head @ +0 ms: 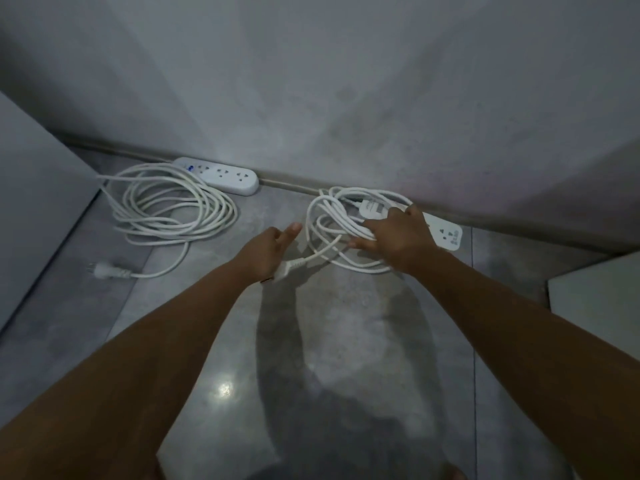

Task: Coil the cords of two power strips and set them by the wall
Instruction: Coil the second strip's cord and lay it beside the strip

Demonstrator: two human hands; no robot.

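Two white power strips lie on the grey floor at the foot of the wall. The left strip (221,174) has its cord (173,206) coiled in front of it, plug (107,271) trailing toward me. The right strip (446,233) is partly hidden under my right hand (398,237), which rests flat on its coiled cord (329,216) with fingers spread. My left hand (273,251) hovers over that cord's plug end (289,266), fingers apart; whether it touches the plug is unclear.
A grey wall (346,98) with a skirting strip runs across the back. A grey panel (31,202) stands at the left and a pale box edge (595,292) at the right. My shadow falls on the glossy floor (346,341).
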